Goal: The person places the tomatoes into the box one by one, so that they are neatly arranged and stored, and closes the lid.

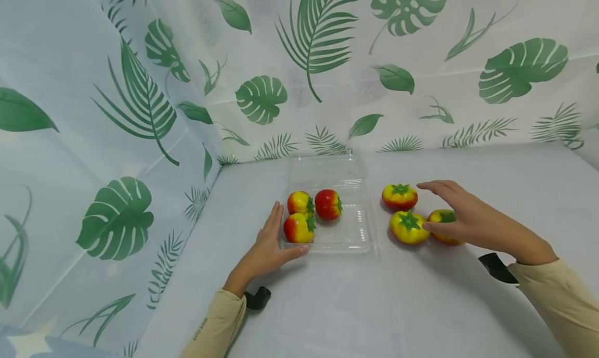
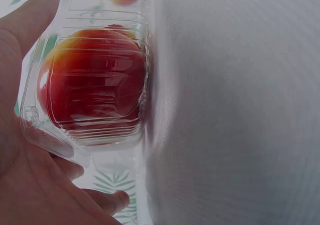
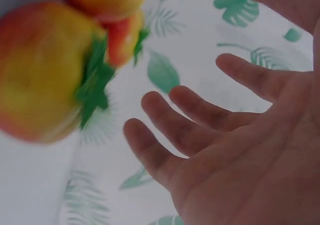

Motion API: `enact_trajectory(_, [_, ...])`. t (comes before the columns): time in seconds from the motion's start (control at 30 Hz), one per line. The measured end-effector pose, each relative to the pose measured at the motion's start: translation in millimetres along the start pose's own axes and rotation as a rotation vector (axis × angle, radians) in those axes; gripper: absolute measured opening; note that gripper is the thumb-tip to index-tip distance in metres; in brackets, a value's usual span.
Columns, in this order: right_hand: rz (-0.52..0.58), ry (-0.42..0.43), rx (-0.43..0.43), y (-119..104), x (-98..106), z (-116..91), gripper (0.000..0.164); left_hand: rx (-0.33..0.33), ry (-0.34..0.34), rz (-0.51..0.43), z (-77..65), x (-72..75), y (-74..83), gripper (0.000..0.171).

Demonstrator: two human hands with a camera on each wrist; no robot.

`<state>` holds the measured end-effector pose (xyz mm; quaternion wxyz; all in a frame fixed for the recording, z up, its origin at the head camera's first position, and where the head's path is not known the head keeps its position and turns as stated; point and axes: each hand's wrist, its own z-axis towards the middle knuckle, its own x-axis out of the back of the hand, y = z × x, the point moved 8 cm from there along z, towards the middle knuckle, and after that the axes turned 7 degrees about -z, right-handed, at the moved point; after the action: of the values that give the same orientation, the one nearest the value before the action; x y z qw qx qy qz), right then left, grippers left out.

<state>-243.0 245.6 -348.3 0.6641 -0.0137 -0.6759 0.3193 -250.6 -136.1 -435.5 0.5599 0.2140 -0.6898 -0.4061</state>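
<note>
A clear plastic clamshell box [image 1: 351,233] lies with its lid folded back on the table. Three toy persimmons, red and yellow with green leaf tops, sit in its left half: one at the back left [image 1: 297,202], one at the front left [image 1: 296,229] and a redder one [image 1: 327,204] beside them. My left hand [image 1: 268,250] rests at the box's front left corner, fingers along the side, thumb at the front. My right hand [image 1: 474,220] hovers with spread fingers over three more persimmons: a back one [image 1: 399,197], a front one [image 1: 408,228] and a partly hidden right one [image 1: 443,215].
The box's transparent lid [image 1: 325,168] reaches toward the leaf-printed curtain [image 1: 327,108] behind the table. Another printed sheet [image 1: 117,155] hangs along the left. A pale cloth [image 1: 327,306] covers the table.
</note>
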Motion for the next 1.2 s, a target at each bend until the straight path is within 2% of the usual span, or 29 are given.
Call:
enact_trajectory(0.27, [-0.011,-0.117,-0.118,37.5,-10.3,-2.6,0.091,0.004,-0.003,0.002,0.1,-1.3,-1.8,0.125])
enact_trajectory(0.47, [-0.002,-0.202,-0.156,51.4,-22.0,-1.1,0.096,0.012,0.003,0.007,-0.2,-1.7,-3.8,0.124])
enact_trajectory(0.87, [-0.038,-0.247,-0.17,68.8,-31.4,-1.7,0.082,0.008,-0.002,0.003,0.2,-1.3,-0.9,0.126])
enact_trajectory(1.2, [-0.067,-0.201,-0.118,73.9,-27.0,-3.1,0.076,0.004,-0.003,-0.007,0.7,-1.3,-1.0,0.125])
